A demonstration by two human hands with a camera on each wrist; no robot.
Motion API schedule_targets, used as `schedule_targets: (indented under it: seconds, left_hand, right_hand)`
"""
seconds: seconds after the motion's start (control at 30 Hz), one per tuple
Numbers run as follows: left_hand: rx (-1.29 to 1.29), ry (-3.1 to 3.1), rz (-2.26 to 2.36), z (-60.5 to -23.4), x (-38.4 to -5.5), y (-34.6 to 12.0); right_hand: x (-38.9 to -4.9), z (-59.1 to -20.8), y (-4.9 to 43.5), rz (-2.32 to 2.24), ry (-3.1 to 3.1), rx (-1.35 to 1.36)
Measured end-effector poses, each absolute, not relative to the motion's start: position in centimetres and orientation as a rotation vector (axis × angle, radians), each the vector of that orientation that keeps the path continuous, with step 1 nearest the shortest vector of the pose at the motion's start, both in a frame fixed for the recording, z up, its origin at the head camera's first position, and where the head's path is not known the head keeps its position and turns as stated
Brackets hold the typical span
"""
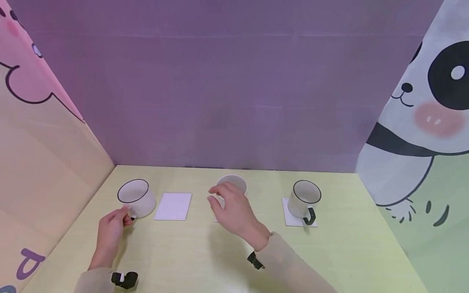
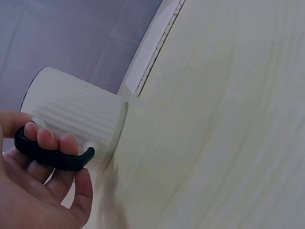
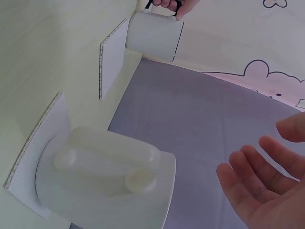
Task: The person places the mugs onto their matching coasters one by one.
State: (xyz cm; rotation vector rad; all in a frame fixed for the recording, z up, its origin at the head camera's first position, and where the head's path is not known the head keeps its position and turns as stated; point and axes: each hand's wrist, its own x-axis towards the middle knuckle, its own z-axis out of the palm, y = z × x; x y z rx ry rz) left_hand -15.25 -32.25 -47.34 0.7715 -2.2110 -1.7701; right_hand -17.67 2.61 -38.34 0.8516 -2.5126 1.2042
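Observation:
My left hand [image 1: 111,228] grips the black handle [image 2: 55,158] of a white ribbed mug [image 1: 144,205] with a dark rim. That mug is upright at the left of the table, beside a flat white square coaster [image 1: 173,206]. At the middle, my right hand [image 1: 234,213] hovers in front of a plain white mug [image 3: 105,191] with a pale handle, which stands on its own coaster [image 3: 50,124]. In the right wrist view the right hand's fingers are loosely bent, apart from this mug. The head view has the hand covering most of it.
To the right, another white mug [image 1: 298,205] with a dark rim and black handle stands on a white coaster [image 1: 290,219]. A purple backdrop [image 1: 234,101] rises behind the pale wooden table [image 1: 183,252], with printed cloth panels at both sides.

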Motion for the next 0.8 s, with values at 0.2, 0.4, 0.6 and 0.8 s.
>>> schedule_targets:
  seconds: [0.2,0.4,0.6,0.8]
  left_hand:
    - [0.761,-2.234,-1.755,-47.3,-15.1,-32.1]
    - [0.768,-2.222,-1.764,-47.2,-15.1,-32.1]
    - [0.770,-2.234,-1.767,-47.2,-15.2,-32.3]
    - [0.773,-2.258,-1.748,-47.3,-15.2,-32.2]
  right_hand:
    - [-18.0,-38.4,2.0,1.199,-2.477,0.883]
    - [-18.3,-38.2,1.2,1.198,-2.471,0.889]
    - [-18.8,-38.3,0.1,1.176,-2.492,0.884]
    - [-19.1,-38.5,-0.6,1.162,-2.531,0.873]
